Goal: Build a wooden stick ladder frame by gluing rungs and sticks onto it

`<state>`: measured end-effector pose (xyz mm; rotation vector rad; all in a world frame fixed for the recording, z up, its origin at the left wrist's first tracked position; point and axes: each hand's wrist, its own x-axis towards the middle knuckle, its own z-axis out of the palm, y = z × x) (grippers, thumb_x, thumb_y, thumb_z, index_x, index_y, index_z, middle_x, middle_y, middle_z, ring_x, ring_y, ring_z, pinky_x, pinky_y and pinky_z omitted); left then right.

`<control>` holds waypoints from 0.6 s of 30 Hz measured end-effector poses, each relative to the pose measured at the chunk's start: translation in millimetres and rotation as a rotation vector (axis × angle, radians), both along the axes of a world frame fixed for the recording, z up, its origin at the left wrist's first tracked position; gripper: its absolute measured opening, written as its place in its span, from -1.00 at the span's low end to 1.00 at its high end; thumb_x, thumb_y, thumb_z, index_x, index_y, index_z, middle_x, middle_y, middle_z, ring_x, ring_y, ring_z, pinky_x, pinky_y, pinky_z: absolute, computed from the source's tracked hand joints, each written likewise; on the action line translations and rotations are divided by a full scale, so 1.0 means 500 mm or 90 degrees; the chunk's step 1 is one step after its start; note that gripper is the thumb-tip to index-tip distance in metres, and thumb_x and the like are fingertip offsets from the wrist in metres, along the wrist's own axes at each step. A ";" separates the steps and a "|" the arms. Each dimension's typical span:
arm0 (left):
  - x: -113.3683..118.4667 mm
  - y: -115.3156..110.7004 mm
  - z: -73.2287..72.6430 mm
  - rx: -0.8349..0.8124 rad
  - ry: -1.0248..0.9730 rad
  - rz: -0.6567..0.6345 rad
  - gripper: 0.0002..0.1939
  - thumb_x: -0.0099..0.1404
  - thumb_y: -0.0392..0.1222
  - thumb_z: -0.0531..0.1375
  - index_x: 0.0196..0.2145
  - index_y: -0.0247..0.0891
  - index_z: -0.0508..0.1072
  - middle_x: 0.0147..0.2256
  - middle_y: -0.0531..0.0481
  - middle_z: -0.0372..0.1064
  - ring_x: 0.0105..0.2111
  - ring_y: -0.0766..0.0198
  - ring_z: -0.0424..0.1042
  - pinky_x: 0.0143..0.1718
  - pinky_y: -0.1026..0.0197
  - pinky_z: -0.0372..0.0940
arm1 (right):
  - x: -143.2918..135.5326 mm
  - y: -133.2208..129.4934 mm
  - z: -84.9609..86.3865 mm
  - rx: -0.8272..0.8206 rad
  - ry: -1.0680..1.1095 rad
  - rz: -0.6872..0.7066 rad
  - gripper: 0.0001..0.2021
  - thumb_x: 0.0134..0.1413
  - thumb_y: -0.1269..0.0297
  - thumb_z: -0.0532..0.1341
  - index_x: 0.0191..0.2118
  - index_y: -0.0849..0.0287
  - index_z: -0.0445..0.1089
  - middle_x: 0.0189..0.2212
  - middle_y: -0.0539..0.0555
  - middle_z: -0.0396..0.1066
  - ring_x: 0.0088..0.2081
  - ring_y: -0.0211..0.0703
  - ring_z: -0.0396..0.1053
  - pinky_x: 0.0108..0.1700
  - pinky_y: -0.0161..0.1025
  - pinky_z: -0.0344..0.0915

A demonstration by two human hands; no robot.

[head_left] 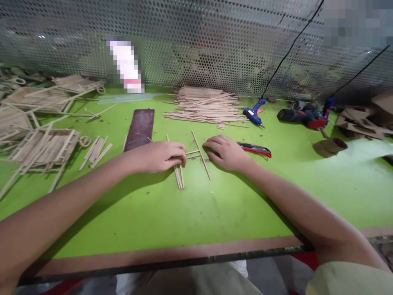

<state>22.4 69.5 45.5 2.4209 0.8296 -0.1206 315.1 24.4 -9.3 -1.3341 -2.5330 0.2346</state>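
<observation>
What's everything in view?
Loose sticks: several, tan, between hands
Stick pile: one, tan, back
Short sticks: several, tan, left
Slatted models: several, tan, far left
Board: one, maroon, left of centre
Rods: several, translucent, back left
Utility knife: one, red and black, centre right
Glue gun: one, blue, back right
Tools: several, mixed colours, right
Tube: one, brown, right
Cut pieces: several, brown, far right
Cables: two, black, upper right
Perforated panel: one, grey, back
Tabletop: one, green, beneath
Sleeve: one, yellowish, bottom right
Left hand: one, over sticks
Right hand: one, beside sticks

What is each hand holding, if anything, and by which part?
The left hand covers two sticks near their middles; whether it grips or just presses them cannot be told. The right hand holds nothing visible.
</observation>
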 end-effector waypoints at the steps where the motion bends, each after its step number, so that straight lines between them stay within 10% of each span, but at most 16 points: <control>1: -0.009 0.000 -0.002 0.017 -0.019 0.015 -0.62 0.49 0.03 0.08 -0.06 -0.09 0.69 0.09 -0.12 0.61 -0.07 0.01 0.61 0.00 -0.01 0.46 | 0.000 0.000 0.001 -0.004 -0.003 0.000 -0.56 0.51 0.20 0.06 0.26 0.19 0.55 0.19 0.29 0.57 0.20 0.23 0.47 0.29 0.15 0.39; 11: -0.081 -0.018 -0.063 0.175 -0.233 0.075 -0.65 0.52 0.07 0.21 0.06 -0.09 0.67 0.04 -0.14 0.61 0.08 -0.09 0.55 0.32 -0.32 0.38 | -0.034 -0.056 0.025 0.308 -0.034 0.139 -0.71 0.57 0.33 0.13 0.11 0.17 0.61 -0.01 0.12 0.71 0.01 -0.01 0.57 0.21 0.00 0.35; 18: -0.077 -0.015 -0.073 0.138 -0.143 -0.025 -0.28 0.33 0.37 0.41 0.27 -0.10 0.61 0.20 -0.18 0.61 0.26 -0.23 0.49 0.51 -0.41 0.10 | -0.094 -0.115 0.031 0.139 0.005 0.224 -0.63 0.61 0.16 0.14 0.26 0.23 0.54 0.19 0.14 0.65 0.16 0.02 0.55 0.36 0.05 0.29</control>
